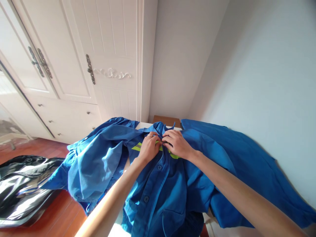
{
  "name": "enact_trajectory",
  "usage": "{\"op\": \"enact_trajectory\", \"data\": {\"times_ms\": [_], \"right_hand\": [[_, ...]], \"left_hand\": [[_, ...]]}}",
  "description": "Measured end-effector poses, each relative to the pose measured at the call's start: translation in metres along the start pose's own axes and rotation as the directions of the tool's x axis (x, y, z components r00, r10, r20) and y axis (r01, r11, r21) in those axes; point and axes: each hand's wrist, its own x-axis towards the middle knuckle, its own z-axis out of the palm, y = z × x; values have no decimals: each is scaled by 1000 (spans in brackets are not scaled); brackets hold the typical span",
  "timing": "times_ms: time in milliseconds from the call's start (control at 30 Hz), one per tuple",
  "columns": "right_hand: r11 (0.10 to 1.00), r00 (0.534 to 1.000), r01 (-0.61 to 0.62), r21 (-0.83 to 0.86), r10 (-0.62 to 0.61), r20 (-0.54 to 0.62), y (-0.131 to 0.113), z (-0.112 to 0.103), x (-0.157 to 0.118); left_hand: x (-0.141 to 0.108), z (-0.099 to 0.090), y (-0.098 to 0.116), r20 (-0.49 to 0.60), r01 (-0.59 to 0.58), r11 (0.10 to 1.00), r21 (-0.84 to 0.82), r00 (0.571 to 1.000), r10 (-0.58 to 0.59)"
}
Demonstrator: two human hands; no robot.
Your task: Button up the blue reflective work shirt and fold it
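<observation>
Left hand (150, 146) and right hand (178, 143) close together, fingertips pinching blue jacket (172, 179) front just below collar (158, 126). Jacket center, near; two buttons (146, 199) visible nearer than hands. White wardrobe (116, 42) far left.

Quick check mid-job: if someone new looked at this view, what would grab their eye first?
Most likely the bright blue garment in the lower middle, where the left hand and right hand meet at its front near the collar, by a yellow-green band. Next, the shiny black object at the lower left, then the white wardrobe filling the upper left.
</observation>
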Motion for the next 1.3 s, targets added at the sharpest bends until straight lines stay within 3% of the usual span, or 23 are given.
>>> {"op": "enact_trajectory", "data": {"times_ms": [133,267,633,900,1300], "right_hand": [[998,998,-56,19,56,3,7,9,-5],[999,1000,-26,32,26,-1,13,21,-10],[995,995,100,3,-100,31,6,33,-3],[996,996,86,-34,-85,30,7,42,-6],[990,998,-33,137,25,58,15,44,-10]], "left_hand": [[-2,6,-14,19,68,971,-228,998,-65],[-7,15,-22,32,106,938,-329,994,-101],[-9,17,-28,147,220,914,-342,973,-180],[-10,17,-29,189,237,891,-387,966,-175],[-17,13,-26,253,139,917,-374,967,-43]]}}
